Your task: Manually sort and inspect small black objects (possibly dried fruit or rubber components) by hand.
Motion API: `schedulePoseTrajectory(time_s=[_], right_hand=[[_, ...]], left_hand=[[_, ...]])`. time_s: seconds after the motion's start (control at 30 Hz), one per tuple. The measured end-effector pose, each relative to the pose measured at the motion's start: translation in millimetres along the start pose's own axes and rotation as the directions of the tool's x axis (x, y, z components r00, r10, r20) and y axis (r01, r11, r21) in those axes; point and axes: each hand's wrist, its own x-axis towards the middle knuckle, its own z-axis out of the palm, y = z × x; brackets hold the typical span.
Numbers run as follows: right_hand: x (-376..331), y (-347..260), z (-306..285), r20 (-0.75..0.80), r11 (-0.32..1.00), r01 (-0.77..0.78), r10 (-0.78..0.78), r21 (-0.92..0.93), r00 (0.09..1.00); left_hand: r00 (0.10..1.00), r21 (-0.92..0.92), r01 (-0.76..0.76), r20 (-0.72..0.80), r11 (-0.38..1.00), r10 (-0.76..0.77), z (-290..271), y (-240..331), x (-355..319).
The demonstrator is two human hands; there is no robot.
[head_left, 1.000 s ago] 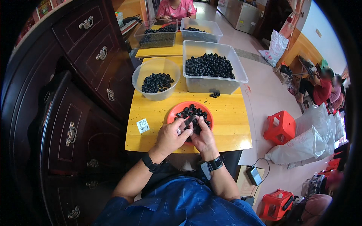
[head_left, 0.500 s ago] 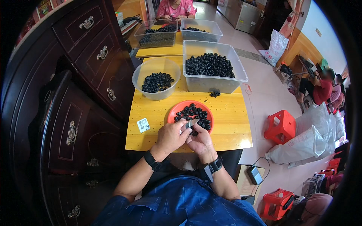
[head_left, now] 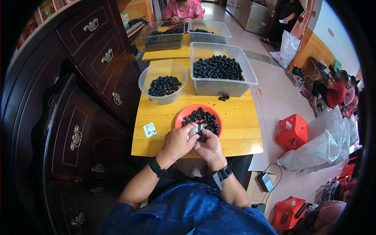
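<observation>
Yellow table (head_left: pixel 243 129) with orange plate (head_left: pixel 184 116)

Small black part (head_left: pixel 202 138) between both hands, mostly hidden, shape too small to tell

Both hands met at near edge of orange plate (head_left: pixel 184 117) of small black rings. Left hand (head_left: pixel 178 143) pinched a small silver blade (head_left: pixel 198 128); right hand (head_left: pixel 209 147) closed just beside it, touching. Round clear bowl (head_left: pixel 162 84) and rectangular clear bin (head_left: pixel 219 68) of rings sat farther back on yellow table (head_left: pixel 239 125).
</observation>
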Motion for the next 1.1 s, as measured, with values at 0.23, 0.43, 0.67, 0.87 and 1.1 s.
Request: schedulePoseTrajectory(time_s=[0.23, 0.43, 0.67, 0.87, 1.1], right_hand=[[-5.0, 0.8, 16.5, -0.038, 0.997, 0.065, -0.066, -0.039, 0.997], [-4.7, -5.2, -2.4, 0.006, 0.996, 0.056, -0.056, -0.067, 0.998], [-25.2, 0.8, 20.4, 0.123, 0.849, 0.1, -0.042, -0.519, 0.992], [-28.8, 4.7, 21.3, 0.141, 0.889, 0.044, 0.024, -0.456, 0.99], [-30.3, 2.2, 18.9, 0.19, 0.848, 0.14, -0.048, -0.511, 0.981]], left_hand=[[0.986, 0.01, -0.124, -0.111, 0.992, 0.124, 6.2, -5.0, -11.6], [0.984, -0.124, -0.075, -0.171, 0.989, 0.053, 1.7, 5.9, -4.9], [0.989, -0.175, -0.079, -0.137, 0.981, 0.055, -15.5, 3.7, -3.8], [0.943, -0.256, -0.182, -0.321, 0.95, 0.094, 0.8, -0.5, -6.6], [0.962, -0.274, -0.214, -0.227, 0.937, 0.154, -6.9, 3.2, -11.3]])
